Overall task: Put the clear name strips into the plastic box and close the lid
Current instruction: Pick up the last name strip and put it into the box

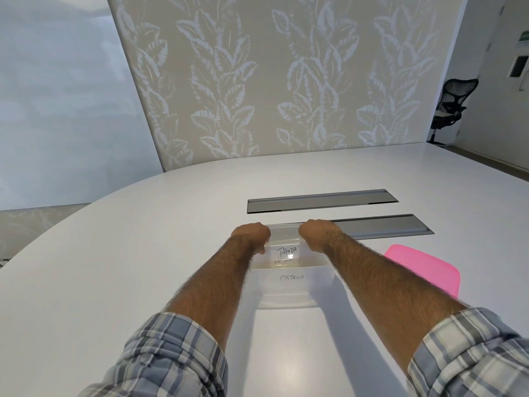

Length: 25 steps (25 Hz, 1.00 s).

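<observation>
Clear plastic makes up the box (289, 282), which sits on the white surface (114, 267) between the person's two forearms. Both hands reach over its far end. The left hand (252, 233) and the right hand (316, 232) are curled, knuckles up, at either end of a clear name strip (284, 234) that lies crosswise at the box's far rim, just in front of the nearer of two grey metal slot covers (383, 226) set into the surface. The fingers of both hands are tucked under and hidden from view, so I cannot tell for certain whether they pinch the strip or only rest against it, though the hands look closed around its ends. Inside the box, handwritten labels show through: one reads "PANDA" (287, 250) and, nearer the person, another reads "OSTRICH" (292, 277). A pink lid (426, 270) lies flat on the surface to the right of the box, partly behind the right forearm, apart from the box. Rolled plaid sleeves (171, 356) cover both upper forearms.
</observation>
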Available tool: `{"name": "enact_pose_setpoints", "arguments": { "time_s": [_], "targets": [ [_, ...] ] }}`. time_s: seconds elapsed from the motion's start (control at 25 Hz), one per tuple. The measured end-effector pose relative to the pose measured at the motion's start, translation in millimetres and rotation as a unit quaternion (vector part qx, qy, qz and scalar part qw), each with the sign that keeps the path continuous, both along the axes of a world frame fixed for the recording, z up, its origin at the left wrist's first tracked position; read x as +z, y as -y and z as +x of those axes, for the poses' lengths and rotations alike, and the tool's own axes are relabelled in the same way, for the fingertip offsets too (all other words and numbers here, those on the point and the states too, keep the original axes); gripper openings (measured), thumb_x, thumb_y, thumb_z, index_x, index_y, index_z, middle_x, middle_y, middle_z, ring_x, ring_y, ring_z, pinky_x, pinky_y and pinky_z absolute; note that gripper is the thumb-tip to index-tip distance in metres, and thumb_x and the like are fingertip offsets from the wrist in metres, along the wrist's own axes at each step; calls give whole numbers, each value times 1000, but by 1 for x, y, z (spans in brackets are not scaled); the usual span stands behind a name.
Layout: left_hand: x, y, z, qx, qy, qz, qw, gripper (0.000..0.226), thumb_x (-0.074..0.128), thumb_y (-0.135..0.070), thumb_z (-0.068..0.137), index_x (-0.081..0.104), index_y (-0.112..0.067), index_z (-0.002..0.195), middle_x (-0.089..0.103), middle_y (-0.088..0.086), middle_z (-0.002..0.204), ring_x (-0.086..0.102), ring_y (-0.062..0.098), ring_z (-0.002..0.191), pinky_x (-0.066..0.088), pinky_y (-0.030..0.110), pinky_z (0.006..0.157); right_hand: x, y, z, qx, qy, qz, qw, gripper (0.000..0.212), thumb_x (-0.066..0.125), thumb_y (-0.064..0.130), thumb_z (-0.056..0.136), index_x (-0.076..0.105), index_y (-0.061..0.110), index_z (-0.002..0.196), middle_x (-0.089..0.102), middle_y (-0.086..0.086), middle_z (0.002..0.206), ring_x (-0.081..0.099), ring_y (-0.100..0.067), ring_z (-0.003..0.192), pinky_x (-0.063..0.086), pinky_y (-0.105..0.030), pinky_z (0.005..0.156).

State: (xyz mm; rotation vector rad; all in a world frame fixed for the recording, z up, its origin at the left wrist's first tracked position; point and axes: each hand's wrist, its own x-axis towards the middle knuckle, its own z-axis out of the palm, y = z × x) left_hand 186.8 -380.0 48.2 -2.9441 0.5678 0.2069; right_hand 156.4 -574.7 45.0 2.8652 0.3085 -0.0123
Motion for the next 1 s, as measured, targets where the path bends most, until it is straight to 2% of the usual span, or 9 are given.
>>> {"name": "enact_pose_setpoints", "arguments": {
  "time_s": [0.28, 0.4, 0.6, 0.72, 0.8, 0.84, 0.92, 1.0],
  "targets": [
    [-9, 1, 1, -9, 10, 16, 1000, 36, 68, -18, 91, 64, -12, 127, 64, 9, 128, 64, 30, 113, 51, 38, 86, -12, -3, -3, -17, -8, 23, 1000, 29, 47, -4, 89, 64, 5, 112, 67, -12, 113, 64, -28, 104, 52, -35, 86],
    [-13, 0, 2, -9, 18, -9, 1000, 35, 66, -28, 92, 65, -15, 125, 65, 6, 127, 62, 28, 115, 50, 38, 89, -11, -7, -5, -19, -8, 35, 999, 29, 48, 0, 90, 64, 6, 113, 68, -12, 113, 64, -28, 104, 52, -35, 86],
    [-4, -3, -6, 2, 32, -101, 994, 36, 55, -42, 95, 64, -25, 126, 62, -1, 132, 58, 23, 119, 48, 37, 95, -4, -13, -11, -21, 0, 105, 994, 26, 55, 19, 91, 62, 12, 115, 67, -7, 117, 63, -26, 105, 50, -34, 84],
    [10, -6, -16, -6, 78, -127, 989, 35, 50, -43, 99, 64, -25, 126, 61, -2, 133, 58, 23, 121, 48, 38, 97, 5, -15, -19, -12, 20, 134, 991, 33, 55, 33, 93, 60, 13, 119, 66, -6, 118, 62, -25, 105, 52, -37, 87],
    [17, -10, -22, -17, 113, -133, 984, 40, 47, -41, 101, 59, -23, 134, 55, 0, 143, 53, 24, 128, 44, 39, 104, 12, -18, -24, -1, 36, 134, 990, 43, 53, 43, 94, 55, 13, 125, 62, -8, 126, 59, -26, 113, 49, -40, 94],
    [19, -13, -25, -25, 131, -127, 983, 44, 44, -41, 102, 53, -21, 140, 48, 2, 150, 46, 26, 135, 38, 40, 111, 14, -19, -26, 1, 41, 134, 990, 54, 51, 49, 93, 49, 13, 133, 57, -10, 135, 53, -28, 122, 45, -43, 101],
    [24, -20, -33, -23, 149, -110, 983, 52, 36, -40, 105, 35, -18, 153, 24, 7, 164, 22, 26, 150, 20, 44, 122, 18, -22, -33, -7, 35, 144, 989, 78, 44, 61, 93, 27, 13, 151, 35, -10, 156, 29, -29, 145, 27, -50, 116],
    [30, -28, -43, 4, 146, -109, 983, 58, 27, -41, 107, 16, -19, 159, 4, 7, 168, 3, 25, 155, 7, 47, 124, 22, -25, -41, -14, 35, 155, 987, 87, 33, 68, 93, 8, 16, 157, 12, -7, 165, 6, -27, 153, 11, -54, 121]
  ]
}}
